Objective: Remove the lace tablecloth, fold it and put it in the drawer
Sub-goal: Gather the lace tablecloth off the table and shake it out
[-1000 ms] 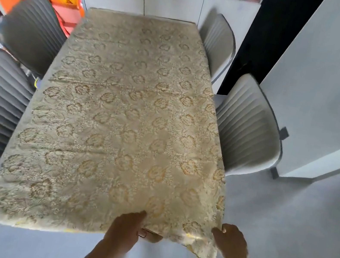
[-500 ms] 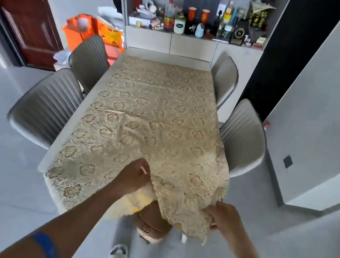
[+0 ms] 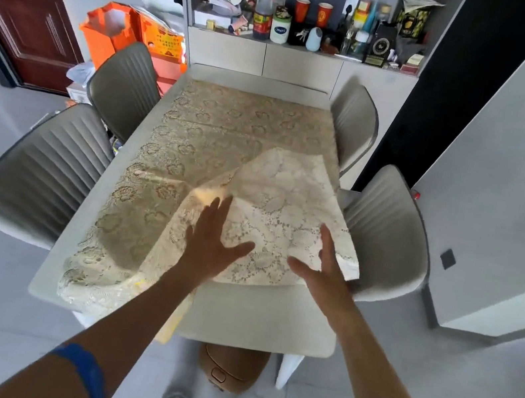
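The beige lace tablecloth (image 3: 193,148) with a floral pattern lies on a pale rectangular table (image 3: 261,318). Its near right corner is flipped back over the cloth, showing the paler underside, and the table's near right part is bare. My left hand (image 3: 210,246) lies flat with spread fingers on the flipped part. My right hand (image 3: 323,265) hovers open just right of it, at the fold's near edge. Neither hand grips the cloth. The cabinet drawers (image 3: 264,59) stand shut behind the table.
Two grey chairs stand on the left (image 3: 47,175) and two on the right (image 3: 384,234). A cluttered shelf (image 3: 304,31) sits above the drawers. Orange bags (image 3: 132,32) lean at the back left. A brown stool (image 3: 231,365) is under the table's near edge.
Both hands lifted the cloth's near right corner, threw it back over the table and let go. The view also pulled back and up.
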